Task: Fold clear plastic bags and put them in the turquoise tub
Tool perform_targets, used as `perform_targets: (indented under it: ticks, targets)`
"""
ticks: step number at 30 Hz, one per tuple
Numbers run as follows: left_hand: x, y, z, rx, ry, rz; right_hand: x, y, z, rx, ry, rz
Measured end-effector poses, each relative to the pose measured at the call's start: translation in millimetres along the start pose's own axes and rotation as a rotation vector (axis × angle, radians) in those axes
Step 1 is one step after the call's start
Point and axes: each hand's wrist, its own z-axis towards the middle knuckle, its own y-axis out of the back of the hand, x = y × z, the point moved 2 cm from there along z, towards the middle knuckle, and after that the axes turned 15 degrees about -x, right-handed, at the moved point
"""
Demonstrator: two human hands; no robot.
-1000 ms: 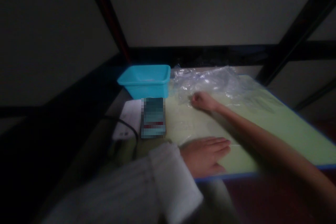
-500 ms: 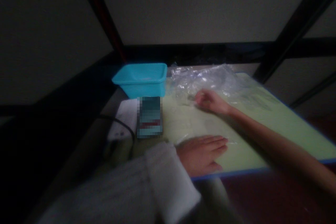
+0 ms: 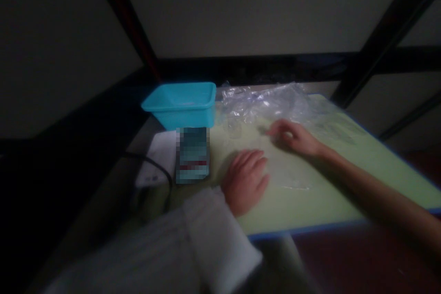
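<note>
My left hand [image 3: 244,181], in a pale sleeve [image 3: 220,234], is over the near part of the light green tabletop [image 3: 320,206]. Its fingers are slightly spread, and nothing shows in it. My right hand [image 3: 298,138] is farther off and to the right, fingers loosely curved with a gap between them; nothing in it can be made out. Between and below the hands a flat clear plastic bag [image 3: 289,177] lies on the table. A faint round clear piece [image 3: 233,128] lies left of my right hand. The picture is dim and blurred.
A turquoise basin [image 3: 186,117] stands at the back left. In front of it are a blurred-out dark device [image 3: 192,154] and a white box-like thing [image 3: 160,156] with a black cable [image 3: 151,161]. Crumpled clear plastic [image 3: 275,101] covers the back edge. A blue edge [image 3: 310,228] borders the table.
My left hand has drawn back to the left and away from the near edge, uncovering more of the flat bag. My right hand has moved right, leaving the round clear piece.
</note>
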Motion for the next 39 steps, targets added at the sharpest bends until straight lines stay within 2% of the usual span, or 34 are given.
perform_targets:
  ticks: [3, 7, 10, 25, 28, 32, 35, 39]
  targets:
    - [5.6, -3.8, 1.6, 0.049, 0.060, 0.044, -10.1, 8.0, -4.2, -0.001, 0.064, -0.154]
    - [7.1, -6.1, 2.5, 0.097, 0.095, 0.085, -15.3, 4.4, -8.7, 0.103, 0.176, -0.294]
    - [8.3, -5.5, 3.4, 0.112, 0.119, 0.121, -15.4, 1.5, -9.0, 0.128, 0.221, -0.344]
    - [9.9, 2.8, 6.0, 0.094, 0.089, 0.220, -10.2, 2.8, -9.0, 0.139, 0.265, -0.381]
    - [9.8, 2.6, 5.5, 0.092, 0.103, 0.225, -4.4, 0.0, -10.1, 0.134, 0.324, -0.357]
    - [8.8, 2.8, 5.9, 0.097, 0.121, 0.234, -5.5, -8.9, -12.7, 0.208, 0.391, -0.421]
    - [8.5, 2.9, 6.0, 0.104, 0.122, 0.235, -11.0, -10.5, -13.1, 0.229, 0.387, -0.454]
    - [9.0, 2.4, 5.0, 0.100, 0.118, 0.229, -12.9, -6.6, -12.1, 0.193, 0.341, -0.484]
